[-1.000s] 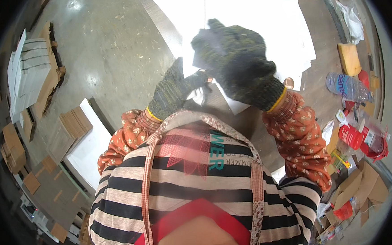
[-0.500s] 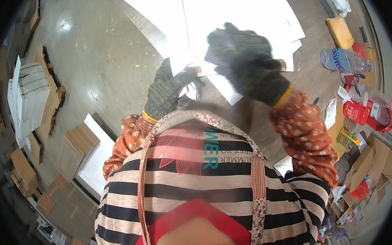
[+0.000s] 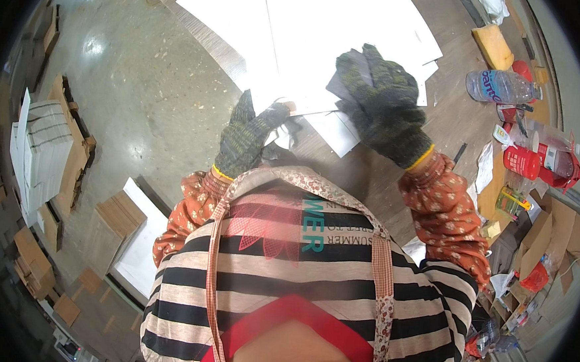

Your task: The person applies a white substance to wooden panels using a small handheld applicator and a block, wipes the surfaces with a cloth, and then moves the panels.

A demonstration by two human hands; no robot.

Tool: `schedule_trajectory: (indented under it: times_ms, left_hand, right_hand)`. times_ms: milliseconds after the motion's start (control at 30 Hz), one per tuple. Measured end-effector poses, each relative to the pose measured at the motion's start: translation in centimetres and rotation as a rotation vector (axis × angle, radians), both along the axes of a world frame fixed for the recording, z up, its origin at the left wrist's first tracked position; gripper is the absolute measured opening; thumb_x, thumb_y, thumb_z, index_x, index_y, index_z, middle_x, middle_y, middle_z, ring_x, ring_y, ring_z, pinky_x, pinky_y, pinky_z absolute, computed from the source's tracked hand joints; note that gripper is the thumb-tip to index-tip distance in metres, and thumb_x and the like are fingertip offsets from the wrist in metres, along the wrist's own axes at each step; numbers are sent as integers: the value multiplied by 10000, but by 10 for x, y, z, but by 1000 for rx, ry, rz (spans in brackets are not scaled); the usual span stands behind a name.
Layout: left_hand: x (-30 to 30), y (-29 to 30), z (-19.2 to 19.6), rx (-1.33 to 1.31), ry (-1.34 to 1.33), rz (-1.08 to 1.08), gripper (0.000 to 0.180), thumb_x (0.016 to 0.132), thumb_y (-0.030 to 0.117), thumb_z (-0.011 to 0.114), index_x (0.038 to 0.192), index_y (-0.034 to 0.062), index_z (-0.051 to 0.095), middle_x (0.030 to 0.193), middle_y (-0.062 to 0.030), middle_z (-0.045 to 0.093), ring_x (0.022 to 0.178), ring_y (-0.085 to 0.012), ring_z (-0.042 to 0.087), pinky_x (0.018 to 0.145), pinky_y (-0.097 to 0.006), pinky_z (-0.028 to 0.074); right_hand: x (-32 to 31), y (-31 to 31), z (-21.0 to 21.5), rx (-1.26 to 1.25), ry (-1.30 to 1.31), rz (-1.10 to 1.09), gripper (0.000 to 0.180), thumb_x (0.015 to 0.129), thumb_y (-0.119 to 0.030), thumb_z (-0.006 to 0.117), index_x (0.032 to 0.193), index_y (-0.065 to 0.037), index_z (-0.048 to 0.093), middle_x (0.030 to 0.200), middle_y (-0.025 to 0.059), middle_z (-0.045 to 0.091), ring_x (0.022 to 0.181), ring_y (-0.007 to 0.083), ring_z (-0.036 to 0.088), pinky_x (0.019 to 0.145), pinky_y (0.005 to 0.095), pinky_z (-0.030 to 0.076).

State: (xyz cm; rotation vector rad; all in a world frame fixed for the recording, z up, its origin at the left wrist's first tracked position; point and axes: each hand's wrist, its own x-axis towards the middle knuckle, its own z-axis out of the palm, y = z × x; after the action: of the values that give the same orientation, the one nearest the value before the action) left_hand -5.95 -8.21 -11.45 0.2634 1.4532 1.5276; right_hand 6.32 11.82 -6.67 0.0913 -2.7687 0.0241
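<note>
Large white sheets (image 3: 325, 44) lie on the table, overexposed, with a dark line running across the top one. My left hand (image 3: 247, 135), in a dark green-grey knitted glove with a bare thumb tip, is closed on the sheets' near left corner. Over their right part, my right hand (image 3: 384, 104), gloved alike, is closed around a flat dark grey piece (image 3: 339, 89); its exact kind is unclear. Between the hands, a white sheet corner (image 3: 336, 134) sticks out toward me. Crumpled white material (image 3: 280, 138) hangs just below my left thumb.
The wooden table (image 3: 440, 117) carries a yellow sponge-like block (image 3: 492, 46), a clear bottle (image 3: 501, 86) and a red container (image 3: 521, 162) at the right. An open cardboard box (image 3: 545, 236) stands beyond. Stacked white sheets (image 3: 46, 143) and cardboard stacks (image 3: 118, 217) sit on the floor, left.
My right hand has moved right and slightly toward me across the sheets, and the grey piece shows more plainly. My left hand keeps its hold at the corner.
</note>
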Motion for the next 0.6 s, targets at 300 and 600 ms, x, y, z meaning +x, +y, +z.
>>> schedule_trajectory:
  times_ms: [300,600]
  left_hand:
    - [1,5,-2,12,140,32,336,885,186,617,1139,-17,532,908,-137,650,795,-220,663,690,-294,547]
    - [9,0,11,107,-223,20,327,853,159,658,1097,-21,535,914,-153,647,725,-192,661,596,-275,531]
  right_hand:
    - [-41,-53,-7,-98,-14,-251,439,814,-208,663,1213,-76,533,1221,136,557,1125,304,565,939,464,475]
    - [56,24,-5,-81,-152,-575,271,829,-175,616,1080,-77,595,1043,102,578,943,243,562,743,394,513]
